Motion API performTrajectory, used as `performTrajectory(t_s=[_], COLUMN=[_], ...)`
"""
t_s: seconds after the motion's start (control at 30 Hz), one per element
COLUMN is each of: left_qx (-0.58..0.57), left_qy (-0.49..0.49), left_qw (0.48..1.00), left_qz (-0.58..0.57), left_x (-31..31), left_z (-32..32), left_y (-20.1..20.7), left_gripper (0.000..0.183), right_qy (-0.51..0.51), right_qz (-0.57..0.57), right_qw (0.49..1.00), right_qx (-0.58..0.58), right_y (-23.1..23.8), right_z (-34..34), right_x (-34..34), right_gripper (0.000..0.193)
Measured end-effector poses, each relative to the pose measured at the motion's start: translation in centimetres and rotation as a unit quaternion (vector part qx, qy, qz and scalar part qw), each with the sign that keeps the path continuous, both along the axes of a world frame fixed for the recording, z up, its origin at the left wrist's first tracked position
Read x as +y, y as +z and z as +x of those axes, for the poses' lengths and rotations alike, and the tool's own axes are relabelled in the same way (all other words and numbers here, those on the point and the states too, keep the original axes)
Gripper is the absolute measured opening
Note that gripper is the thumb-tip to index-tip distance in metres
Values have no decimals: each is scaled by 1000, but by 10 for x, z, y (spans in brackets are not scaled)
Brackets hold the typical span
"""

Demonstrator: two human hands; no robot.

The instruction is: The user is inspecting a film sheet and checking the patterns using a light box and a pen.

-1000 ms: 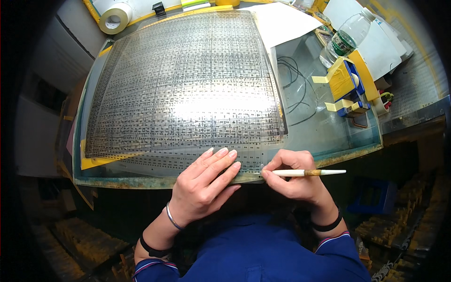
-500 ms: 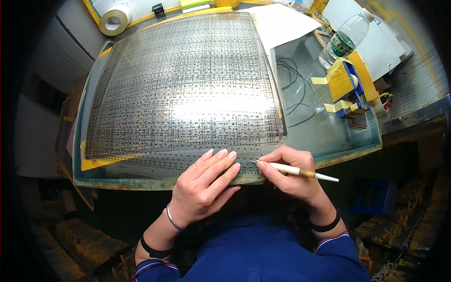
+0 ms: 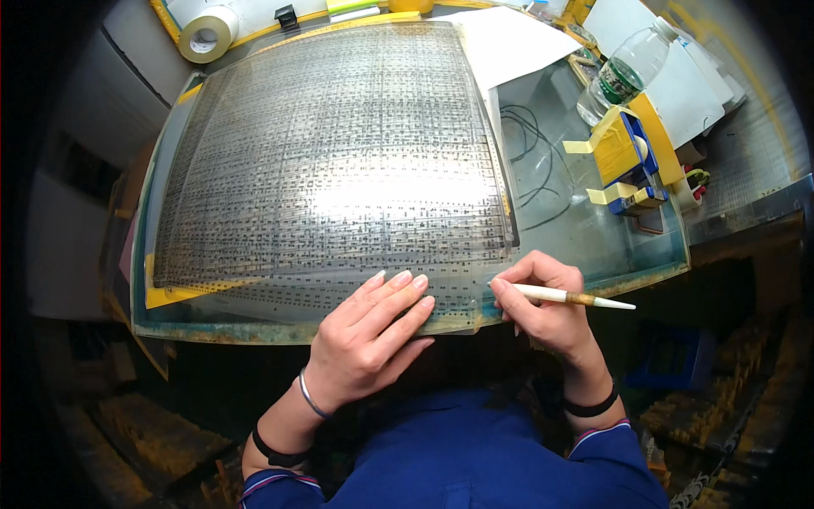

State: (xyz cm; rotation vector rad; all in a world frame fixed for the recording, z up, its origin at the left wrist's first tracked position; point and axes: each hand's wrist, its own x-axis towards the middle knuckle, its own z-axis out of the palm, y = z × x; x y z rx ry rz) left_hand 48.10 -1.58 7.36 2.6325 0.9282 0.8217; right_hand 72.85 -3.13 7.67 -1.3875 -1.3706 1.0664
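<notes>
A large transparent film (image 3: 339,127), covered in rows of small dark marks, lies across the glass-topped table. My left hand (image 3: 369,331) rests palm down on its near edge, fingers stretched out flat and pressing the sheet. Just right of the film's near right corner, my right hand (image 3: 547,301) pinches a slim pen-like tool (image 3: 585,299) with a white handle and a brown band. The tool's tapered tail points right; its working tip, at my fingertips, is too small to make out. Bright glare whitens the film's middle.
A blue tape dispenser (image 3: 632,165) with yellow tape stands at right, near a clear bottle (image 3: 627,72) with a green label. Black cord (image 3: 538,161) lies on the glass (image 3: 593,229). White paper (image 3: 517,47) and a tape roll (image 3: 208,36) are at the back.
My right hand has moved right with the pen-like tool, away from the film's near right corner. My left hand has stayed in place on the film.
</notes>
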Motion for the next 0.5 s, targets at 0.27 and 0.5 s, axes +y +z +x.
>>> performTrajectory(t_s=[0.27,0.5], left_qx=[-1,-2], left_qy=[-2,-2], left_qw=[1000,1000], left_qz=[0,-2], left_x=[0,0], left_z=[0,0], left_y=[0,0], left_gripper=[47,47], right_qy=[5,30], right_qz=[-26,-7], right_qw=[1000,999], right_qx=[13,-17], right_y=[2,3], right_z=[0,2], right_x=[0,1], right_gripper=[10,10])
